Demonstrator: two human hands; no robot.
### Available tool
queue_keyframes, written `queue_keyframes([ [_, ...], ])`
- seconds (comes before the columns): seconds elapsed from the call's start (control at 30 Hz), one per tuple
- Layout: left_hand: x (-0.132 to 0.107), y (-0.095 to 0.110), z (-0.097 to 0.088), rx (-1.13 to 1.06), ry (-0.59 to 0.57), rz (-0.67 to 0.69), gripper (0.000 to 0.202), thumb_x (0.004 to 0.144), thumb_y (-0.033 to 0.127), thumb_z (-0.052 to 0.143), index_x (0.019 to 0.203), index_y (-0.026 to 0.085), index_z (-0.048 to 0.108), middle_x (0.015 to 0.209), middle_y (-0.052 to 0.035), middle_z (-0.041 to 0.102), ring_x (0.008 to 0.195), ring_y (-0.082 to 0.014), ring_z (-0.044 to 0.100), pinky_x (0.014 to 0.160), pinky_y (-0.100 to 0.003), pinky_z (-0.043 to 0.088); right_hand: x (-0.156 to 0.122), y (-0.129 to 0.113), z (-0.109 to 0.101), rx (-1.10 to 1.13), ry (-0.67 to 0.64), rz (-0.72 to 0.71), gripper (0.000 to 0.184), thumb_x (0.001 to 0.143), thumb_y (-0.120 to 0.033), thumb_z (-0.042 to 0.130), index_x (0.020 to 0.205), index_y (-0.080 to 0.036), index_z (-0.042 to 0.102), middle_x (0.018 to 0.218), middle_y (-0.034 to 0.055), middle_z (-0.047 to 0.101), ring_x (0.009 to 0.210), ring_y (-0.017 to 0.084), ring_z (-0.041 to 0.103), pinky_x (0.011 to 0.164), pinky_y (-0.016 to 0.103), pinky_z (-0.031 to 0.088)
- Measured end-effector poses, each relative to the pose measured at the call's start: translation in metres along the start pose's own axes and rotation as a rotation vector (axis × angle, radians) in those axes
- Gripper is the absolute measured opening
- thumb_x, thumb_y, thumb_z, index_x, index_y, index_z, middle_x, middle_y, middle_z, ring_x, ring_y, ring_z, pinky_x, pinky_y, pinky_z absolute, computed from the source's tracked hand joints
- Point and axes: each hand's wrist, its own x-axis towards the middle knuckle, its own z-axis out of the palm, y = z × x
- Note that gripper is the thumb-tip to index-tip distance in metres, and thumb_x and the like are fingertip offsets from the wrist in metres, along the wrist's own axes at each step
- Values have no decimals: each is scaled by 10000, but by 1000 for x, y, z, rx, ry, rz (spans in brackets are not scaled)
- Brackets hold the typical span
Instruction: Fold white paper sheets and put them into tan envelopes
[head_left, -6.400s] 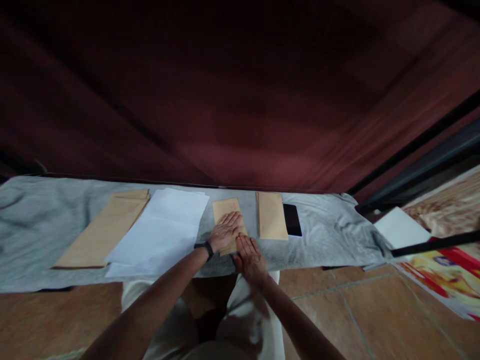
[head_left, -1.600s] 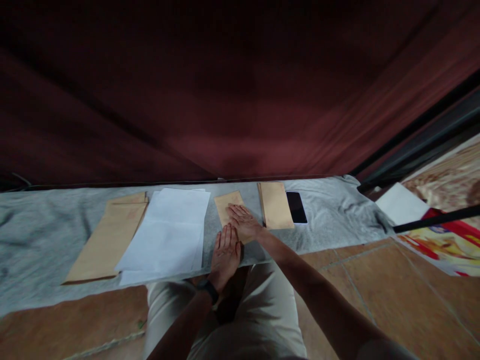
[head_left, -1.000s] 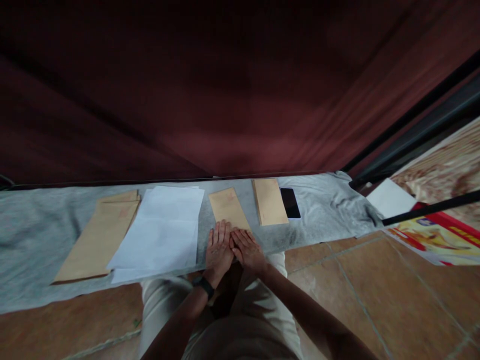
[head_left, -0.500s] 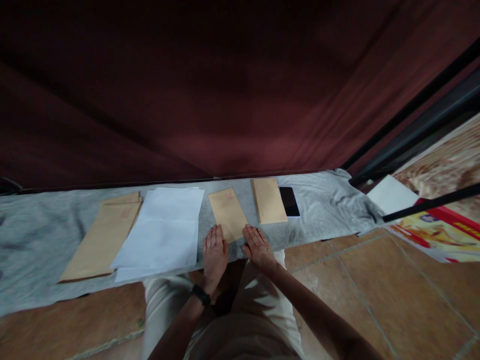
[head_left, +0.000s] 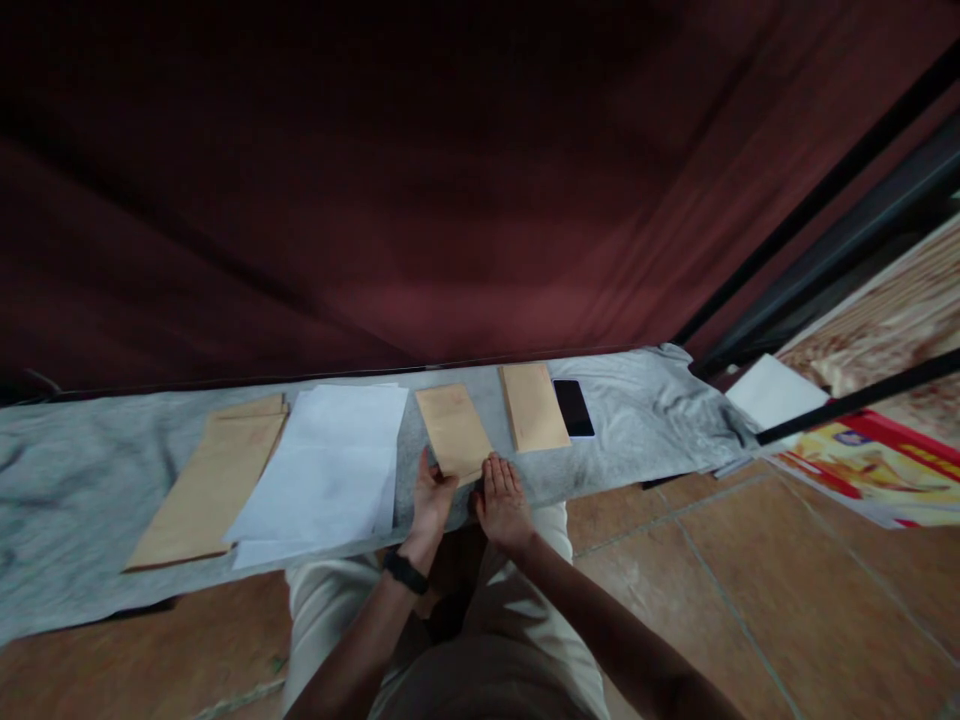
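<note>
A brown paper envelope (head_left: 453, 430) lies in front of me on the grey cloth, its near edge slightly raised. My left hand (head_left: 433, 497) pinches that envelope at its near left corner, thumb towards the middle of the edge. Flat fingers of my right hand (head_left: 504, 500) rest at its near right corner; the thumb is partly hidden in shadow. Just beyond to the right is a neat stack of similar brown envelopes (head_left: 535, 408), with a dark-screened phone (head_left: 574, 408) beside it. White paper sheets (head_left: 330, 465) lie left of my left hand.
Larger brown envelopes (head_left: 214, 480) overlap the sheets' left side. The grey cloth (head_left: 637, 415) covers a narrow surface against a dark red curtain (head_left: 450, 200). At right are black bars (head_left: 862, 395) and a red and yellow printed package (head_left: 885, 465). Tiled floor (head_left: 675, 570) lies below.
My left hand has gone from lying flat beside the envelope to pinching its near left corner. My right hand has shifted slightly left, and the envelope's near edge has lifted.
</note>
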Motion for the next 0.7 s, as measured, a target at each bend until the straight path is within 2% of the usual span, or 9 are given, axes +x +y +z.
queue_keyframes([
  [0.1,-2,13,-4,-147,-22,-45,616,863,123,469,1471,182,394,1060,-77,769,841,-221,744,758,-436,634,10,-2,-12,84,6,67,582,986,-337,481,1488,-44,454,1496,233,501,1378,353,487,1150,527,380],
  [0.17,-3,25,-10,-238,-36,-71,542,882,170,481,1424,156,467,1072,-91,761,875,-204,739,778,-385,631,21,0,-20,260,-7,158,495,1004,-306,428,1443,-99,525,1418,220,583,1276,344,581,1094,530,435],
  [0.23,-2,36,-17,-343,-40,-103,489,917,264,510,1396,164,516,1103,-92,745,929,-190,728,812,-342,617,33,2,-25,509,-20,272,448,1021,-338,382,1349,-134,609,1292,220,665,1154,337,653,1022,526,489],
  [0.3,0,42,-23,-420,-19,-125,455,944,359,516,1365,193,564,1183,-96,715,1026,-190,701,870,-328,593,44,1,-26,692,-32,346,495,1047,-410,292,1237,-142,661,1114,213,726,996,309,708,901,478,560],
  [0.37,1,40,-27,-411,31,-142,430,942,400,526,1316,204,605,1265,-110,673,1120,-204,660,939,-348,562,49,-3,-21,844,-52,383,593,1061,-468,173,1189,-149,656,986,183,744,849,264,727,760,409,598],
  [0.43,1,31,-27,-368,59,-204,414,901,389,579,1257,185,635,1255,-128,665,1141,-230,642,981,-395,538,47,-10,-15,1000,-78,405,628,1057,-519,125,1182,-170,631,926,150,745,764,232,722,676,366,598],
  [0.5,-1,20,-23,-380,25,-313,426,849,352,626,1232,165,636,1170,-126,692,1103,-249,657,978,-429,533,41,-18,-8,1137,-99,428,576,1044,-569,183,1143,-209,622,894,116,742,742,216,714,666,348,592],
  [0.57,-5,10,-20,-450,-48,-419,512,812,303,645,1298,156,587,1074,-102,718,1044,-250,681,943,-429,546,32,-24,-3,1297,-119,479,478,1017,-587,293,1063,-241,621,874,84,735,743,208,708,682,342,589],
  [0.7,-11,5,-21,-527,-128,-476,755,765,206,647,1477,145,402,995,-67,734,951,-227,702,890,-401,562,20,-29,2,1515,-173,567,353,971,-538,400,952,-250,603,875,60,727,742,206,704,705,353,590],
])
